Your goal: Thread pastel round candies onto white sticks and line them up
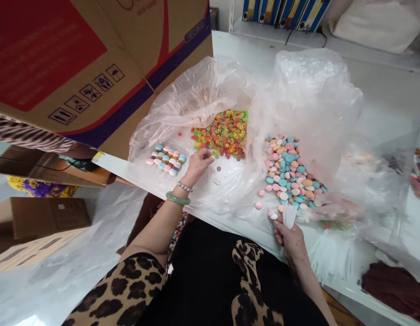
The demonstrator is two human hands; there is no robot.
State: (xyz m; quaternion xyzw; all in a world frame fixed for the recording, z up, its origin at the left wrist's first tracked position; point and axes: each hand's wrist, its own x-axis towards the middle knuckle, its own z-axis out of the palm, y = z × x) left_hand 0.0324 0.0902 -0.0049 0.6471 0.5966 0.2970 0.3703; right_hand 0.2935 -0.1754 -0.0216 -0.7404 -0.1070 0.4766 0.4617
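Note:
My left hand (199, 164) reaches forward with its fingers pinched together at the near edge of a heap of small bright ring beads (223, 133); what it pinches is too small to see. A short strung row of pastel beads (166, 159) lies just left of it. My right hand (289, 237) is closed round a bundle of thin white strips (290, 215) at the table's near edge. Right above that hand spreads a heap of flat pastel beads (288, 174). Both heaps lie on clear plastic bags (308, 95) on the white table (383, 86).
A big cardboard box (94, 59) looms at the upper left. More white strips (332, 258) and a dark red cloth (393, 285) lie at the right near edge. Smaller boxes (43, 217) sit low on the left. Blue binders (284, 11) stand at the back.

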